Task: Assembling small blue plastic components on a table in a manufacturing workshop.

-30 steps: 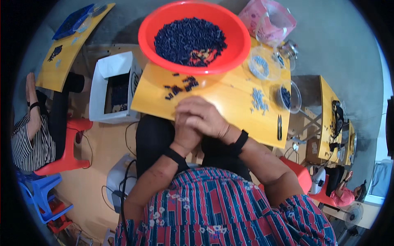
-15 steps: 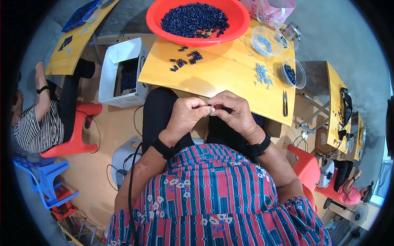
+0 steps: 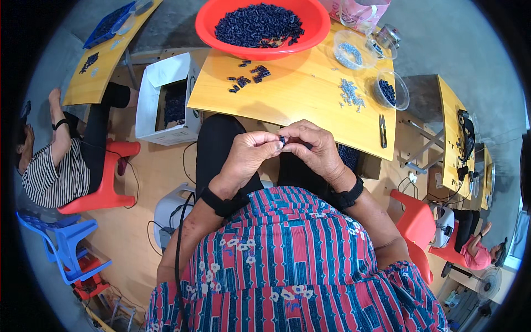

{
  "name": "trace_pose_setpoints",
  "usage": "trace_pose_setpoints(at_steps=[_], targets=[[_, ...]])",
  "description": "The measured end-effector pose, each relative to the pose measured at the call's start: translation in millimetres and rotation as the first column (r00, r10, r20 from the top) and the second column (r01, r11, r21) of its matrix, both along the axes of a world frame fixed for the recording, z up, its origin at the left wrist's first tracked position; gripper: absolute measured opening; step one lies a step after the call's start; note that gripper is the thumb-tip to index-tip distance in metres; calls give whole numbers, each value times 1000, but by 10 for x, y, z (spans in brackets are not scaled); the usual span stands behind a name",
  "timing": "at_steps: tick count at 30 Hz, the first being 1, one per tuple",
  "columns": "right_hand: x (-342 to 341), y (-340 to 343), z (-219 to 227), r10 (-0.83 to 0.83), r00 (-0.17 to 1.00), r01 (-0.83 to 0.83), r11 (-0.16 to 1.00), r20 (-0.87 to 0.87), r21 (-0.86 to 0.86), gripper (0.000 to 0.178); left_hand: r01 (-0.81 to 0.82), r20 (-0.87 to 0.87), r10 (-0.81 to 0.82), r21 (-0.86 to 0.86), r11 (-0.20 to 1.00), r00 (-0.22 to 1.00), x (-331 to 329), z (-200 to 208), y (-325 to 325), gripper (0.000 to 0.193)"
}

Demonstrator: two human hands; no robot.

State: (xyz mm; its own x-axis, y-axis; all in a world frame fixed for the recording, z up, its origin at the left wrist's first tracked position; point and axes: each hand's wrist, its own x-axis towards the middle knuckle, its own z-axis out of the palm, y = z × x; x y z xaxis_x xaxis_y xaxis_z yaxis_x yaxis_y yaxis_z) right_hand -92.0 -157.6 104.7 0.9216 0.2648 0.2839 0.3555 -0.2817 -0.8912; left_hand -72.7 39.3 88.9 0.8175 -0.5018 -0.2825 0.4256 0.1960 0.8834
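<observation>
Fingertips (image 3: 272, 148) of the left hand (image 3: 244, 161) and the right hand (image 3: 319, 159) meet above the dark trousers (image 3: 217, 138), and between them we see a small dark piece (image 3: 282, 140), just short of the near edge of the yellow table (image 3: 298, 94). Both hands are drawn narrow in a pinch on that piece, and a black band (image 3: 220, 205) circles each wrist. Under the curled fingers of the right hand we notice a dark patch that may be a second piece or only shadow; we cannot tell from this angle. At the far side of the table we find a red basin (image 3: 318, 19) with a heap of dark pieces (image 3: 257, 25) in it, and nearer to us a loose cluster (image 3: 242, 83) of similar pieces lies on the wood. Toward the right we see a pile of pale bits (image 3: 350, 93), a clear tub (image 3: 404, 94) holding more dark pieces, and black snips (image 3: 383, 131) near the table's right edge. A pink bag (image 3: 359, 12) stands beyond. To the left of the table we see an open white box (image 3: 149, 102) and, farther off, a person in a striped shirt (image 3: 52, 180) seated on a red stool (image 3: 113, 180).
</observation>
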Motion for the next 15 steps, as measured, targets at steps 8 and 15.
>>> trace_pose_setpoints(at_steps=[8,15], targets=[[-74,-55,22,-54,995,61,995,86,-73,30,58,-57,-57,31,998,997,-2,55,-94,18],[131,-648,147,-393,905,403,915,163,-30,29,-16,59,9,126,992,998,-18,-5,9,25]])
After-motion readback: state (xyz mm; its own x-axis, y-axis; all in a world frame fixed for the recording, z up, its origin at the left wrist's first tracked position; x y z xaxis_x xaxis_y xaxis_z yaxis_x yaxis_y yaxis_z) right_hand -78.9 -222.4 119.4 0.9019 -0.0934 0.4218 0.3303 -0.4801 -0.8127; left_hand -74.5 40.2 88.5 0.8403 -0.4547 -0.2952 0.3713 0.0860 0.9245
